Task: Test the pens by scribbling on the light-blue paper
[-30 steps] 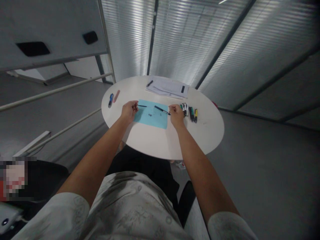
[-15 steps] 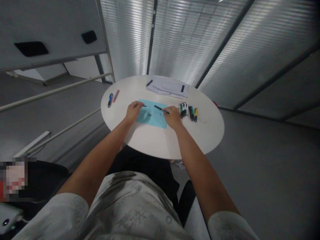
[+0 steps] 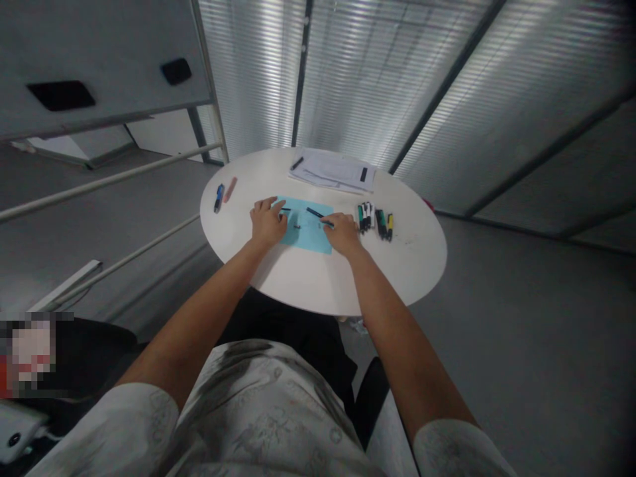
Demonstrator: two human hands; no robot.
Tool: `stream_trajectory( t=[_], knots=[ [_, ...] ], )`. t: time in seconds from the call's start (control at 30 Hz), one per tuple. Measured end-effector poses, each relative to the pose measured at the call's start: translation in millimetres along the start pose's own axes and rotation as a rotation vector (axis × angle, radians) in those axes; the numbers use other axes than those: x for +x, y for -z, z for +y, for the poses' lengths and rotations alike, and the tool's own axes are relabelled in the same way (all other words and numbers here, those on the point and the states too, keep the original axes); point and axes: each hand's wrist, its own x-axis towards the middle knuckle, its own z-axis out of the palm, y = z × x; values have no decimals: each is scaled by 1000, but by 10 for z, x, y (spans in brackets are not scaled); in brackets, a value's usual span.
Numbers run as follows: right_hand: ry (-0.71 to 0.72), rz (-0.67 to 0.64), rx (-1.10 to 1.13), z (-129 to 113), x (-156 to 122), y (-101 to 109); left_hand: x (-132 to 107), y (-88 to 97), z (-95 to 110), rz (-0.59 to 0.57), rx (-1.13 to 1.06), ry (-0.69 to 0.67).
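A light blue mat (image 3: 313, 242) lies on the round white table, with both my hands at its sides. My left hand (image 3: 268, 224) rests over the mat's left part, fingers spread and holding nothing. Just by its fingertips is a thin dark stick (image 3: 285, 209), like a pen part. My right hand (image 3: 344, 233) is closed at the mat's right side, its fingertips on a slim dark pen piece (image 3: 326, 222). Another dark pen piece (image 3: 314, 212) lies just beyond it, almost in line. A tiny dark part (image 3: 297, 226) sits mid-mat, too small to name.
Several markers (image 3: 366, 217) with green, black and yellow parts lie right of the mat. Papers (image 3: 332, 171) are stacked at the table's (image 3: 417, 258) far side. A blue pen (image 3: 218, 197) and a pink stick (image 3: 230, 190) lie at the left. A whiteboard frame (image 3: 149, 165) stands left.
My left hand has let go of the thin dark stick, which now lies on the mat, and its fingers have spread. My right hand has barely moved.
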Motion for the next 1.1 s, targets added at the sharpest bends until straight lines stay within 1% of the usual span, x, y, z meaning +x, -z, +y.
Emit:
stream_trajectory(
  t=[0.13,0.27,0.43,0.53,0.63,0.67,0.73,0.83,0.93,1.1],
  knots=[
    [-7,-6,2,-2,4,0,-10,-10,12,-161,57,-3],
    [-8,-10,-1,-4,4,4,0,16,16,-244,76,-21],
    [-16,-21,-12,-15,-4,19,-15,30,24,-248,97,-18],
    [-8,-15,-3,-19,-12,25,-38,4,26,-196,86,-48],
    [2,-10,3,-18,-15,22,-61,-28,41,-144,58,-122],
    [3,-7,2,-17,-15,20,-65,-36,47,-151,53,-157],
    [7,-3,0,-16,-14,15,-67,-49,54,-205,58,-220],
    [12,-2,-6,-14,-11,9,-55,-57,45,-290,81,-265],
    [16,-2,-22,-16,-11,7,-37,-61,27,-310,83,-275],
    [24,24,-41,-33,-26,20,-29,-59,21,-304,91,-243]
  ],
)
